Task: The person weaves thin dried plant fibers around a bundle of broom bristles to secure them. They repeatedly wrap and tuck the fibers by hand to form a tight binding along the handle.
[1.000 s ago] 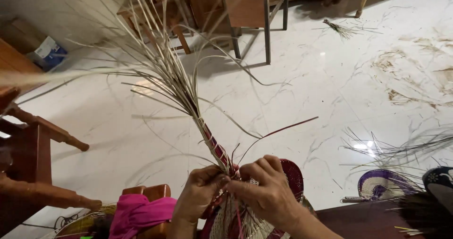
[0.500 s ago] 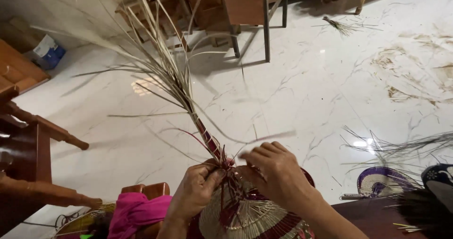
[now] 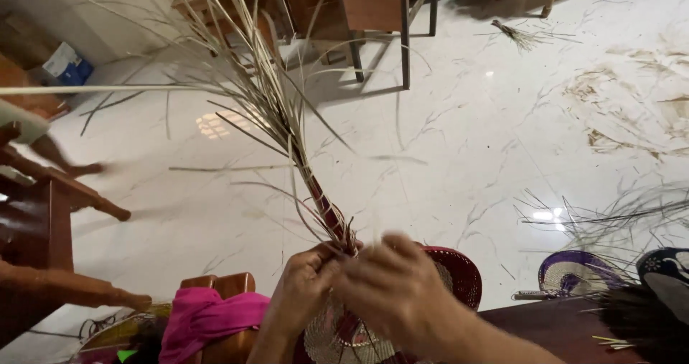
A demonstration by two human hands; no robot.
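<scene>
The left hand (image 3: pixel 305 285) has its fingers closed on the bound stem of the reed bundle (image 3: pixel 316 199), just above the round woven basket (image 3: pixel 402 314). The right hand (image 3: pixel 395 292) is blurred; it lies over the basket and touches the same place, but I cannot tell if its fingers are closed. The loose reeds spread up over the white floor (image 3: pixel 466 134). A pink cloth (image 3: pixel 204 317) lies left of the hands.

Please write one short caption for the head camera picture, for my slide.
Two hands, left hand and blurred right hand, work a bundle of grass strands into a coiled basket.
</scene>
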